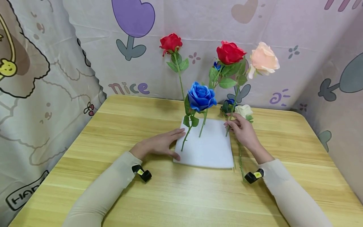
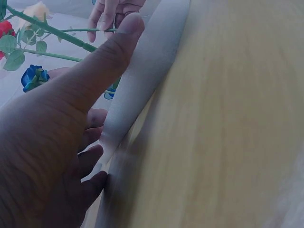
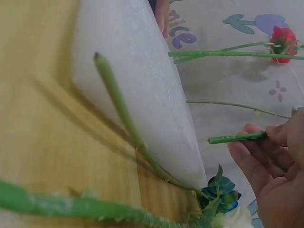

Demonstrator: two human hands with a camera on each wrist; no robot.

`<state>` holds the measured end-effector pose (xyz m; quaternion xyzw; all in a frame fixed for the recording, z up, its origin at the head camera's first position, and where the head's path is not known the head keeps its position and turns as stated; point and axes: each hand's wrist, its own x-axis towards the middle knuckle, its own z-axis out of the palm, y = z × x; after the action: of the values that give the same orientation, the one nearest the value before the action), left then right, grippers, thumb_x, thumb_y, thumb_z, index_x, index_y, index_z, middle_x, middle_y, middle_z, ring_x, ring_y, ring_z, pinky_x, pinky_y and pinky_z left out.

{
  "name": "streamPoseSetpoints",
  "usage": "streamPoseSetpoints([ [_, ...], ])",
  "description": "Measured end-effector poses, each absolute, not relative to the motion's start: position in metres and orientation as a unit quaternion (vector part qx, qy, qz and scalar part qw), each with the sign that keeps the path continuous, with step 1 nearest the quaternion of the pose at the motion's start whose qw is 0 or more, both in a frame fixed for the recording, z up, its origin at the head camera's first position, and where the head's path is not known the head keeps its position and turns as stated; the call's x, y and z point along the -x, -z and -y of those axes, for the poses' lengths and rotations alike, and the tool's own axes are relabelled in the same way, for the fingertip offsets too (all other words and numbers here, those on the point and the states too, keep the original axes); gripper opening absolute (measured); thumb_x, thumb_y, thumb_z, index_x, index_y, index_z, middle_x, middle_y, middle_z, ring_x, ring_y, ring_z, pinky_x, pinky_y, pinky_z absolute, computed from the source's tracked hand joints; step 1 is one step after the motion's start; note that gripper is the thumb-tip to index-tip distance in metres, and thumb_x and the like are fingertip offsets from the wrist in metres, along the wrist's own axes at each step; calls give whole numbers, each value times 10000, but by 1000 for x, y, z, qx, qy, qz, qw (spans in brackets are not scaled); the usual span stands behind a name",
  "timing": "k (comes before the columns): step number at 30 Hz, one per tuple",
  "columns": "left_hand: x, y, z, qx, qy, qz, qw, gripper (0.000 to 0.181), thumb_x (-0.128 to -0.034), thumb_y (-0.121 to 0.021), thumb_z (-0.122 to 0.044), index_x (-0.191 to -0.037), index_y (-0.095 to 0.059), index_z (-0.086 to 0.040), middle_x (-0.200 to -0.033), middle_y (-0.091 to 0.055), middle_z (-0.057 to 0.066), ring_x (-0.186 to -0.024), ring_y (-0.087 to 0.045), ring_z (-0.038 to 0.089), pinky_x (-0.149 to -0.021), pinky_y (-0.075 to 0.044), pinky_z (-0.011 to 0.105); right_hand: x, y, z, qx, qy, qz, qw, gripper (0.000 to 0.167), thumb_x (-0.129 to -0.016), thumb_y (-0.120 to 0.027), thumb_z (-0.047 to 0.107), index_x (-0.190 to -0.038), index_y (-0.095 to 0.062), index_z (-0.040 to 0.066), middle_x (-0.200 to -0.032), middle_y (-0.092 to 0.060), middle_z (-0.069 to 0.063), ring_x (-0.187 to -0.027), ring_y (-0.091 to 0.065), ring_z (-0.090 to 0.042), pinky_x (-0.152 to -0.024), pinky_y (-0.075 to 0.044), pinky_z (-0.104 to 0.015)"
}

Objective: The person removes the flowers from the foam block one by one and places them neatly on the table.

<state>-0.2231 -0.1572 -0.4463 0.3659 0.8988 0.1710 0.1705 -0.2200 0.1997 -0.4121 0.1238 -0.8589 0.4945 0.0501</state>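
Note:
A white foam block [image 1: 211, 154] lies flat on the table. Along its left edge rests my left hand [image 1: 161, 143], fingers extended and the thumb at the front corner. My right hand [image 1: 244, 130] pinches the green stem of a pale peach rose [image 1: 263, 60] above the block's right side. In the right wrist view, the cut end of that stem [image 3: 228, 139] hangs free, apart from the foam. A large blue rose [image 1: 202, 97], a red rose [image 1: 171, 43] and another red rose [image 1: 231, 52] stand over the block; leaves and blooms partly hide their stems.
On the table right of the block lie a white rose [image 1: 244, 110] and a dark blue rose [image 1: 231, 102], their stems reaching toward the front. A small blue bloom [image 1: 216, 65] shows behind the right red rose. A printed cloth [image 1: 193, 19] hangs behind the wooden table [image 1: 181, 195].

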Motion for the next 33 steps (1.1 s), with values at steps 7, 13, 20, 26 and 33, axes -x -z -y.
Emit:
streamPoseSetpoints([
  [7, 223, 447, 156, -374, -174, -895, 168, 1175, -693, -622, -812, -1583, -164, -198, -1641, -27, -62, -1476, -111, 152, -1163, -211, 348, 207, 414, -213, -124, -499, 856, 53, 350, -1028, -506, 113, -1363, -520, 12, -1028, -684, -254, -874, -689, -304, -760, -578, -383],
  [13, 223, 448, 155, -374, -175, -895, 168, 1182, -685, -625, -815, -1584, -162, -202, -1642, -26, -66, -1475, -104, 142, -1164, -200, 334, 196, 415, -222, -126, -510, 849, 54, 358, -1012, -530, 79, -1357, -519, -16, -1006, -636, -283, -806, -678, -277, -734, -584, -362],
  [20, 225, 448, 156, -370, -174, -897, 172, 1194, -674, -618, -829, -1584, -154, -211, -1636, -9, -94, -1475, -107, 144, -1163, -209, 344, 185, 416, -231, -119, -502, 855, 51, 414, -1003, -533, 39, -1395, -458, -68, -999, -631, -254, -818, -680, -325, -708, -589, -347],
  [26, 225, 448, 157, -367, -172, -898, 170, 1182, -681, -623, -820, -1583, -158, -213, -1634, -6, -99, -1474, -97, 132, -1164, -203, 343, 174, 413, -236, -108, -490, 864, 43, 465, -995, -544, 30, -1426, -408, -80, -1036, -624, -272, -823, -690, -211, -692, -591, -313],
  [33, 223, 447, 157, -364, -178, -898, 170, 1177, -690, -641, -800, -1584, -152, -210, -1634, -9, -99, -1475, -94, 131, -1165, -203, 347, 161, 414, -243, -102, -487, 867, 29, 459, -991, -550, 24, -1414, -415, -93, -1023, -622, -265, -803, -685, -202, -673, -593, -344],
])
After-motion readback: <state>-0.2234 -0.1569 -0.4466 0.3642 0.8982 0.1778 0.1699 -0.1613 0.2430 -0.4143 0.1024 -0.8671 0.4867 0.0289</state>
